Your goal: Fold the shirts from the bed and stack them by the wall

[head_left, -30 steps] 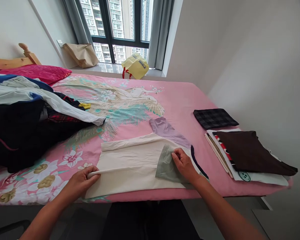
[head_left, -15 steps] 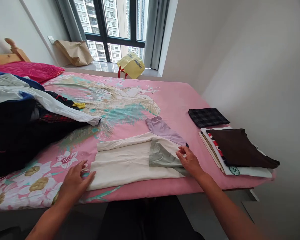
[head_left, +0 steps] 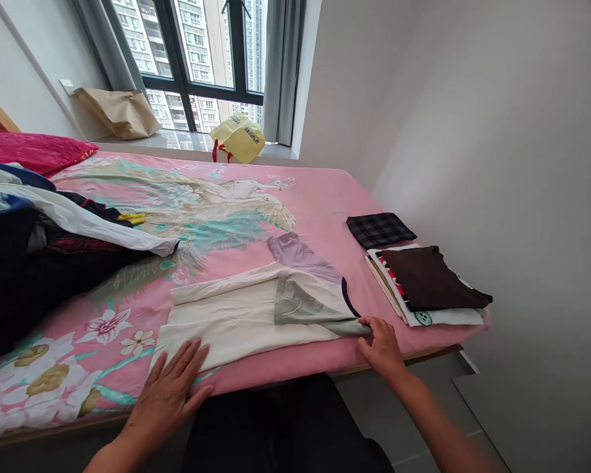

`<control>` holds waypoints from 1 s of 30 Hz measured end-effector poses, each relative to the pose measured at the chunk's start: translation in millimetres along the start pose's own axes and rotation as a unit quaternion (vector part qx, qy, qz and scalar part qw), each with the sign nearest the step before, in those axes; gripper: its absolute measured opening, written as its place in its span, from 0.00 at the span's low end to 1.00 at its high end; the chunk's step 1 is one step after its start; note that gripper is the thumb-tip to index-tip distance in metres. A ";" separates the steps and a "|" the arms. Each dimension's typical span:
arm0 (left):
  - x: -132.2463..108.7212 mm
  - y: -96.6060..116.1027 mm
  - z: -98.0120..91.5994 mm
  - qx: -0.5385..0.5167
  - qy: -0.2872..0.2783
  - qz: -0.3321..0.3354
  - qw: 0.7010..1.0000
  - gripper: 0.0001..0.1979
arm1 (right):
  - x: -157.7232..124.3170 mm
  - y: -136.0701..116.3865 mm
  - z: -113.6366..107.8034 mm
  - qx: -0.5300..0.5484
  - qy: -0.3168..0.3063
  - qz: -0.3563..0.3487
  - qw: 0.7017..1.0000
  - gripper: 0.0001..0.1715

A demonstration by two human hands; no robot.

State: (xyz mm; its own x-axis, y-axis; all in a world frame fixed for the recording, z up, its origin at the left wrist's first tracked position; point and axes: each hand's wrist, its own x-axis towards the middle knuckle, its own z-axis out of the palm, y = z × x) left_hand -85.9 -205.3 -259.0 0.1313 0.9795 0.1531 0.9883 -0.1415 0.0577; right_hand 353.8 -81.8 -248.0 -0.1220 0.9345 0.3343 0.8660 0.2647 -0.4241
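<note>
A cream T-shirt (head_left: pixel 236 315) lies on the bed with its near side folded lengthwise; it has one lilac sleeve, one grey-green sleeve and a dark neckband. The grey-green sleeve is folded back over the body. My left hand (head_left: pixel 172 384) rests flat on the hem end at the near left corner, fingers spread. At the other end, my right hand (head_left: pixel 381 348) pinches the shoulder edge beside the neckband, with the thumb below and the fingertips on the cloth.
A folded stack with a brown garment (head_left: pixel 418 276) on top sits at the right, a black checked folded cloth (head_left: pixel 380 228) behind it. Loose clothes (head_left: pixel 44 263) are heaped at the left. A paper bag (head_left: pixel 123 115) and a yellow bag (head_left: pixel 239 138) stand by the window.
My right hand has come down toward the near edge and taken hold of the shirt's shoulder, uncovering the neckband. My left hand has moved onto the hem. The view has turned slightly right.
</note>
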 end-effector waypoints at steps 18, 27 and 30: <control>32.2 67.8 -9.8 -0.029 0.065 0.077 0.994 0.24 | 39.1 29.2 -29.1 0.261 -0.240 0.149 0.923 0.25; 138.2 142.5 -10.4 -0.040 0.051 0.106 0.992 0.21 | 28.3 29.5 -14.5 0.174 -0.176 0.067 0.967 0.22; 165.9 144.3 -14.8 -0.030 0.022 0.116 0.993 0.19 | 28.2 28.6 -18.5 0.158 -0.188 0.065 0.967 0.24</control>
State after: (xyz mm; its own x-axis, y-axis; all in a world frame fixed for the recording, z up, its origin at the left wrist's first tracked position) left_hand 77.4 -65.4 -210.7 0.3494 0.9129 0.2112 0.9254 -0.3715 0.0749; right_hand 384.1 -52.2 -235.1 -0.2412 0.9695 -0.0427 0.7021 0.1439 -0.6973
